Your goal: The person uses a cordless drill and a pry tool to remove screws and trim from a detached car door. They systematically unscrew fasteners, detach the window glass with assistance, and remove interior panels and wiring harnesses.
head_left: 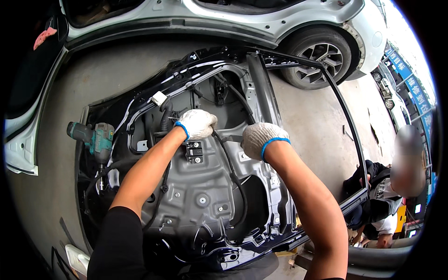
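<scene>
A detached car door lies flat before me, its inner side with the grey panel facing up. My left hand, in a white knit glove with a blue cuff, is closed at the upper end of a black wiring cable that curves down the panel. Beside this hand is a ribbed black harness sleeve with a white connector. My right hand, gloved alike, is closed over the panel's right edge. A flat grey piece shows at its fingers; what they grip is hidden.
A teal and black power drill rests on the door's left side. The door's window frame reaches out to the right. Beyond stands a white car with its wheel near the door. People sit or crouch at the right.
</scene>
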Demonstrator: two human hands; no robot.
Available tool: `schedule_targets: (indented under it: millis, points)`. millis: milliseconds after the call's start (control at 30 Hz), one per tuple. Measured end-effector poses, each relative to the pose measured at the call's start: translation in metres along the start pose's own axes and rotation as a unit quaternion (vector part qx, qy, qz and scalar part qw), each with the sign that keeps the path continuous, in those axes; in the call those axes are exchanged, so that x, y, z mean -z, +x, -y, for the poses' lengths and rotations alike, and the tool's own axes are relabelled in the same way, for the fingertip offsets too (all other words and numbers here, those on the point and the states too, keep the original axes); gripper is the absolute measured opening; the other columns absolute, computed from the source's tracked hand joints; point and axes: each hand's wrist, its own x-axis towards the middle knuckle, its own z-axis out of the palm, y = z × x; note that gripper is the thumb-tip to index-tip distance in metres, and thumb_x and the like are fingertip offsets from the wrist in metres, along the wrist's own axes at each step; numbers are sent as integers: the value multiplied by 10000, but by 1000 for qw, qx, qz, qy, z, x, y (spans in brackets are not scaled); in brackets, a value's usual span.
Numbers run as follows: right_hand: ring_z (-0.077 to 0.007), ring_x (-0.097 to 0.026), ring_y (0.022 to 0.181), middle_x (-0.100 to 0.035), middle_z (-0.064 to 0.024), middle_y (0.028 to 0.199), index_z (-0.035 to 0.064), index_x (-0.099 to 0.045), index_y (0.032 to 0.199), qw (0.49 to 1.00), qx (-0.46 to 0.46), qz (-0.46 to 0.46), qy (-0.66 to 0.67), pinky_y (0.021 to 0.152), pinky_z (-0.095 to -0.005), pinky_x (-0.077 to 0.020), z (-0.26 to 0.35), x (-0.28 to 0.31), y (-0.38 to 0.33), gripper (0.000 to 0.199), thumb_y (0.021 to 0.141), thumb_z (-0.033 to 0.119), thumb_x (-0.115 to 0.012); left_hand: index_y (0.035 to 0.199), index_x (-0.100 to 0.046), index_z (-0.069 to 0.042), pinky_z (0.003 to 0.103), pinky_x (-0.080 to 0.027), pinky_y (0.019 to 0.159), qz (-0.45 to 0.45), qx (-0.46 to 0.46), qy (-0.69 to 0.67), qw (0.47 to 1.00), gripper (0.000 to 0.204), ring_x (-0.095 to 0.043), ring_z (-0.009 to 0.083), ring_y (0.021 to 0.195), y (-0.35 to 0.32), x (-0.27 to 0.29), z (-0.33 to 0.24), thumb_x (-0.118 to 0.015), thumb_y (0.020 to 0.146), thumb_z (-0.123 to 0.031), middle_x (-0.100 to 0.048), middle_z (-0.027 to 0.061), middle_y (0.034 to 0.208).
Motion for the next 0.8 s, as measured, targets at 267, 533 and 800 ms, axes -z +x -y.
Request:
schedule_targets:
  millis: [267, 533, 800]
  points:
    - [-389, -678, 834, -700, -200, 870, 47, -716, 962, 999, -3, 32, 29, 772, -489, -534, -5, -7, -3, 273, 905, 243, -534, 832, -684, -79, 466, -511, 791, 28, 10, -77, 997, 196, -652, 360, 890, 7, -2, 4, -529, 715, -103, -690, 154, 873]
    - [-387, -677, 773, -687, -192, 791, 48, -696, 976, 998, 12, -3, 55, 724, -486, -539, -7, -15, -11, 250, 908, 237, -546, 821, -671, -65, 455, -505, 823, 12, 2, -91, 996, 198, -644, 350, 919, 6, -3, 7, -503, 743, -134, -684, 147, 878]
    - [-377, -690, 827, -702, -197, 855, 68, -718, 961, 997, -11, 7, 75, 750, -472, -554, 3, -7, -13, 243, 906, 240, -555, 797, -663, -81, 481, -508, 805, 1, -11, -70, 998, 164, -646, 369, 898, 12, -4, 6, -518, 744, -137, -683, 152, 865]
